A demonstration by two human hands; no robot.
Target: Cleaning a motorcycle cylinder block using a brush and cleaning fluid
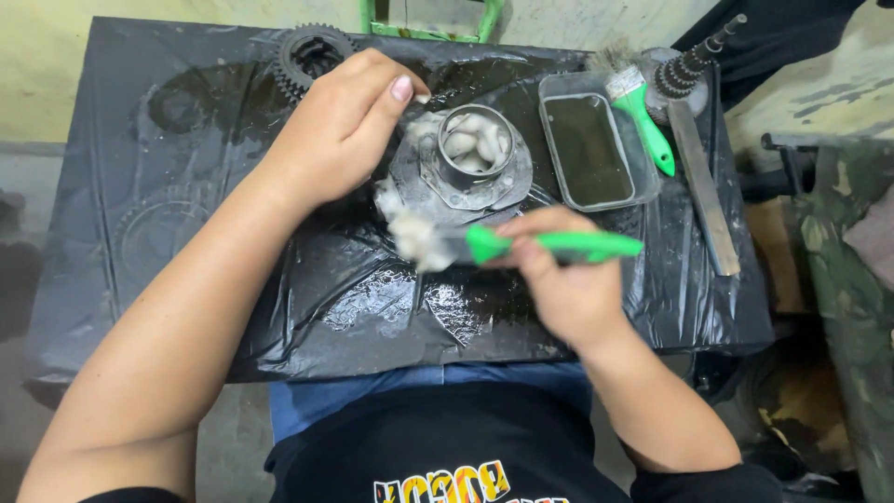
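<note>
Black plastic sheeting [279,307] bears a metal flange [466,163], left hand [340,130] apparently steadying it, right hand [559,279] clamped on a green brush [521,245] just beside.

No packages, labels, signs or screens show anywhere — not on the surface [279,307]. Nothing of that kind lies around it either.

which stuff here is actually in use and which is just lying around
In use: left hand steadying the metal housing; right hand holding the foamy brush.

Lying about: spare brush, tray, gear, stepped shaft, flat bar.
</note>
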